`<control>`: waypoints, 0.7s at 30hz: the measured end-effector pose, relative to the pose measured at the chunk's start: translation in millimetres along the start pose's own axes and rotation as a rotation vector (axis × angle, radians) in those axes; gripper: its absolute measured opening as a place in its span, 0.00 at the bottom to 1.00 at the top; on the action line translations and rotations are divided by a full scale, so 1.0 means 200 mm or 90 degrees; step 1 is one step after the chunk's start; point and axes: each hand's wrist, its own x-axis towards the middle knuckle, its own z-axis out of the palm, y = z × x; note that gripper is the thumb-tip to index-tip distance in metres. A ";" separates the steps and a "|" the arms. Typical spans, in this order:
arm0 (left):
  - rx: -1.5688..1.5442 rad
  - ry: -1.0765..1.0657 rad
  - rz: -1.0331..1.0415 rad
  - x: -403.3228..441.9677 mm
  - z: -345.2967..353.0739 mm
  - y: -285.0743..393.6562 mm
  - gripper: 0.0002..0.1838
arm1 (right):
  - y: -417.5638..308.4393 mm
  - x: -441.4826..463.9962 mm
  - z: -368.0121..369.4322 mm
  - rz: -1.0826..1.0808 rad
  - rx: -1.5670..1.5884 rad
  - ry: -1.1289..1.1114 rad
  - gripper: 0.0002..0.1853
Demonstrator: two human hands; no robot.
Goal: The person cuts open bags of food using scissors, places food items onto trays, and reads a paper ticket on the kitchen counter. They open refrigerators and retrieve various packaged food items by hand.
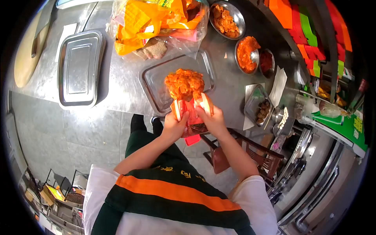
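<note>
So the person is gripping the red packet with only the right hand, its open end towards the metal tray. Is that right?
Not quite: it isn't only the right hand. The head view shows the left hand gripping the red packet too. Its open end is towards the metal tray, as you say.

1 red packet (191, 116): sides partly hidden by left hand (175, 124) and right hand (212, 122); print too small to read. Yellow bag (138, 28): cut off, top edge.
</note>
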 end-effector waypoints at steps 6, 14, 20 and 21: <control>-0.021 -0.027 0.031 -0.12 -0.10 -0.04 0.08 | -0.04 -0.18 0.07 0.021 -0.052 0.031 0.11; 0.127 -0.080 0.128 -0.14 -0.30 0.14 0.09 | -0.05 -0.26 0.23 -0.092 0.066 0.091 0.10; 0.267 -0.208 0.142 -0.11 -0.37 0.27 0.10 | 0.06 -0.34 0.29 -0.114 0.173 0.159 0.11; 0.274 -0.215 0.201 -0.11 -0.36 0.29 0.10 | 0.06 -0.35 0.29 -0.118 0.180 0.167 0.11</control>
